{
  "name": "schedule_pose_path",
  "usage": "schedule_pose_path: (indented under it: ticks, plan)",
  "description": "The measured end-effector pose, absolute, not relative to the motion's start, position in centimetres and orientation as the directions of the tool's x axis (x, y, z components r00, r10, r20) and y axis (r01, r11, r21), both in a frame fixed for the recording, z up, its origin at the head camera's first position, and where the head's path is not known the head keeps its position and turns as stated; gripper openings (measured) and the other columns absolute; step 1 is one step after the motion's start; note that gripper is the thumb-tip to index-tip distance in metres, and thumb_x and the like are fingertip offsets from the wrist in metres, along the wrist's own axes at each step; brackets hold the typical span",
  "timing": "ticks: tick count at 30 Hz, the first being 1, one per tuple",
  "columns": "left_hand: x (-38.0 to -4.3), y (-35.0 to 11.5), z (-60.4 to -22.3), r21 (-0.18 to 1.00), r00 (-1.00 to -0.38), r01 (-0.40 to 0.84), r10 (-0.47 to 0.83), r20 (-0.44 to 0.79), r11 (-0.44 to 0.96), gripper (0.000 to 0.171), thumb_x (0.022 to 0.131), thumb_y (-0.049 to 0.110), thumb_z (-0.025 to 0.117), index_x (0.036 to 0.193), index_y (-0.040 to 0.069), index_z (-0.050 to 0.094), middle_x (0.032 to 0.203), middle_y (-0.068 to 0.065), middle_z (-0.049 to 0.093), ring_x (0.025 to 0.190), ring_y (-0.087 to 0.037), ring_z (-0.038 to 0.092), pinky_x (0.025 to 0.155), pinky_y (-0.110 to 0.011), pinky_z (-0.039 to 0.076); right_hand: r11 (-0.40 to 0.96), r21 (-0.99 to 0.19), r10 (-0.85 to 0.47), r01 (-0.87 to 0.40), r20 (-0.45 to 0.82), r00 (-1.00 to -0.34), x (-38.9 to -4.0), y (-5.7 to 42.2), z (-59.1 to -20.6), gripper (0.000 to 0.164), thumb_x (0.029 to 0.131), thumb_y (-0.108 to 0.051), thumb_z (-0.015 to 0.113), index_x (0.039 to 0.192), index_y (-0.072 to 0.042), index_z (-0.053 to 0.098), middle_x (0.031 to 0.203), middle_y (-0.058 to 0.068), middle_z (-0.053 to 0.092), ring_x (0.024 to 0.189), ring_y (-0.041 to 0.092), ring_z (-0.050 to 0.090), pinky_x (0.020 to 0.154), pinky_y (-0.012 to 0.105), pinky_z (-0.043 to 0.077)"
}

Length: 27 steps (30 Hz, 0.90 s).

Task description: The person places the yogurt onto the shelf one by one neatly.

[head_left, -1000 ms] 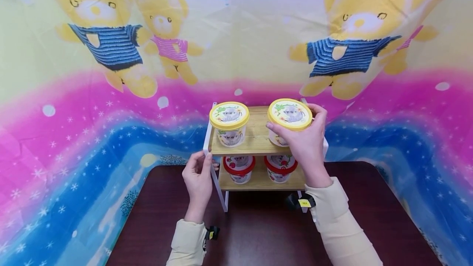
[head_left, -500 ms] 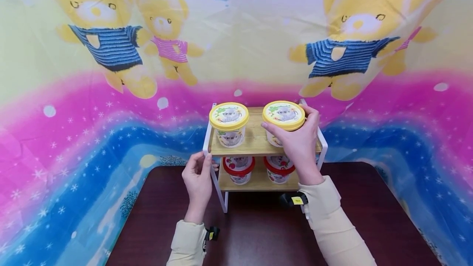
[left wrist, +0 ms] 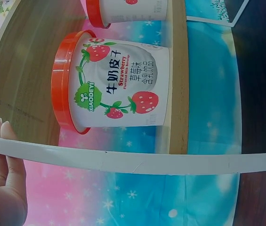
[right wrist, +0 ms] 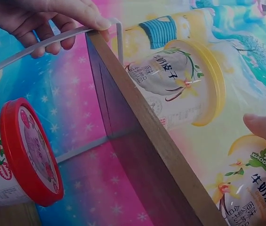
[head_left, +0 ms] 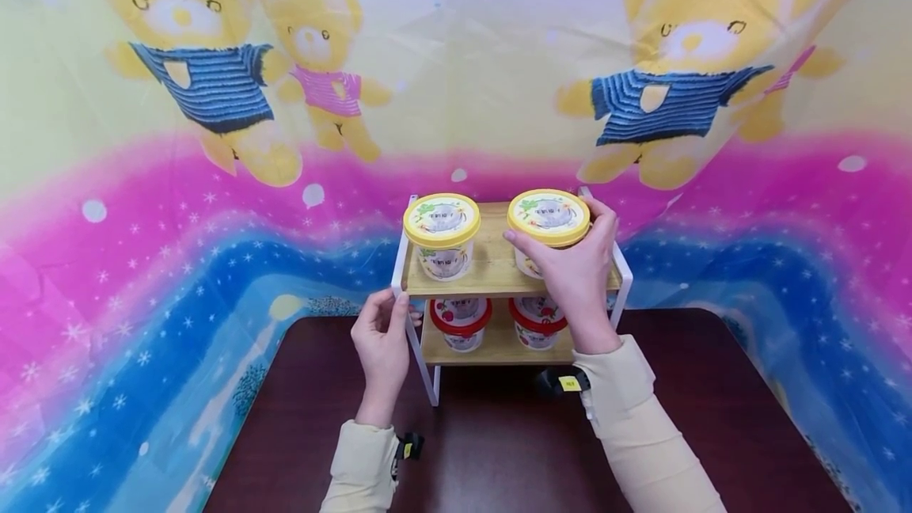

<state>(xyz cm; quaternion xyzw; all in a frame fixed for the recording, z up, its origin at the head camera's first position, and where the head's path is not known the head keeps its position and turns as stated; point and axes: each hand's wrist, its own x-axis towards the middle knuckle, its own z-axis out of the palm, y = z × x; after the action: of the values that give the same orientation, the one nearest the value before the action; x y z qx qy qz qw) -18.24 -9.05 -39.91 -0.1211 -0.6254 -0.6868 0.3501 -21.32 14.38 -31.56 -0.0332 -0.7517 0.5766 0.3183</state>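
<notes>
A small two-tier wooden rack (head_left: 493, 271) with a white metal frame (left wrist: 123, 161) stands on the table. My left hand (head_left: 382, 343) holds its front left upright at upper-shelf height, thumb in front and fingers behind. On the right of the upper shelf, my right hand (head_left: 586, 279) grips a milk-drink cup with a yellow lid (head_left: 549, 216), thumb and fingers around its sides; part of the cup is hidden by the hand. A matching yellow-lidded cup (head_left: 442, 224) sits upright at the left. Below, two red-lidded strawberry cups (head_left: 463, 329) stand side by side on the lower shelf.
The dark red-brown table (head_left: 492, 450) has rounded back corners. A printed cloth backdrop (head_left: 456, 101) with teddy bears hangs close behind the rack and wraps both sides. Black camera straps (head_left: 409, 447) sit at both wrists, by the cream sleeves (head_left: 648, 426).
My right hand has shifted slightly left with the yellow-lidded cup, and the lid's lettering has turned upright. My left hand stays on the rack's frame.
</notes>
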Motion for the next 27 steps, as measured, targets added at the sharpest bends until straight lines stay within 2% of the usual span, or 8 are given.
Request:
schedule_pose_path:
  ticks: [5, 9, 14, 17, 21, 27]
  plan:
    - [-18.9, -9.2, -40.5, 0.771, -0.722, 0.636, -0.335, 0.606, 0.025, 0.012, 0.097, -0.006, 0.064, 0.107, -0.013, 0.066, 0.082, -0.032, 0.062, 0.064, -0.024, 0.067, 0.063, -0.030, 0.060, 0.367, -0.859, 0.422, -0.355, 0.495, -0.760, -21.2, 14.2, -31.7, 0.109, 0.070, -0.046, 0.093, 0.153, -0.028, 0.024, 0.146, -0.001, 0.038, 0.135, 0.009, 0.035, 0.110, 0.035, 0.039]
    - [-19.8, -9.5, -41.7, 0.777, -0.728, 0.629, -0.333, 0.600, 0.026, 0.013, 0.098, -0.005, 0.064, 0.109, -0.010, 0.066, 0.084, -0.032, 0.062, 0.065, -0.021, 0.068, 0.064, -0.029, 0.060, 0.425, -0.814, 0.410, -0.395, 0.562, -0.718, -20.6, 14.3, -31.8, 0.111, 0.072, -0.046, 0.092, 0.156, -0.035, 0.020, 0.148, -0.005, 0.034, 0.137, 0.005, 0.029, 0.109, 0.035, 0.040]
    - [-20.2, -9.7, -42.3, 0.780, -0.730, 0.626, -0.336, 0.595, 0.021, 0.013, 0.098, 0.000, 0.066, 0.109, -0.005, 0.069, 0.084, -0.027, 0.064, 0.066, -0.019, 0.068, 0.064, -0.029, 0.060, 0.513, -0.743, 0.397, -0.430, 0.650, -0.648, -19.4, 14.5, -31.9, 0.107, 0.070, -0.040, 0.095, 0.153, -0.028, 0.030, 0.150, -0.008, 0.035, 0.138, 0.006, 0.034, 0.109, 0.040, 0.041]
    - [-20.2, -9.7, -42.4, 0.776, -0.726, 0.630, -0.334, 0.601, 0.027, 0.013, 0.099, 0.004, 0.067, 0.110, -0.003, 0.070, 0.084, -0.024, 0.065, 0.066, -0.019, 0.068, 0.064, -0.031, 0.060, 0.530, -0.709, 0.382, -0.465, 0.689, -0.615, -18.8, 14.9, -31.9, 0.099, 0.071, -0.035, 0.095, 0.150, -0.021, 0.036, 0.147, -0.006, 0.039, 0.138, 0.008, 0.035, 0.111, 0.038, 0.038]
    - [-20.2, -9.7, -42.4, 0.774, -0.725, 0.633, -0.328, 0.606, 0.031, 0.014, 0.099, 0.008, 0.067, 0.110, -0.001, 0.070, 0.084, -0.024, 0.065, 0.067, -0.018, 0.069, 0.064, -0.031, 0.061, 0.499, -0.704, 0.365, -0.506, 0.700, -0.614, -18.1, 15.4, -31.9, 0.091, 0.073, -0.029, 0.094, 0.147, -0.019, 0.042, 0.144, -0.005, 0.043, 0.137, 0.008, 0.035, 0.112, 0.034, 0.034]
    - [-20.2, -9.7, -42.5, 0.770, -0.723, 0.637, -0.332, 0.605, 0.017, 0.013, 0.099, 0.005, 0.067, 0.109, -0.003, 0.070, 0.084, -0.026, 0.065, 0.066, -0.019, 0.068, 0.063, -0.032, 0.061, 0.482, -0.729, 0.370, -0.485, 0.672, -0.642, -17.2, 15.8, -32.0, 0.089, 0.072, -0.026, 0.095, 0.145, -0.016, 0.045, 0.141, -0.003, 0.047, 0.134, 0.009, 0.038, 0.108, 0.040, 0.037]
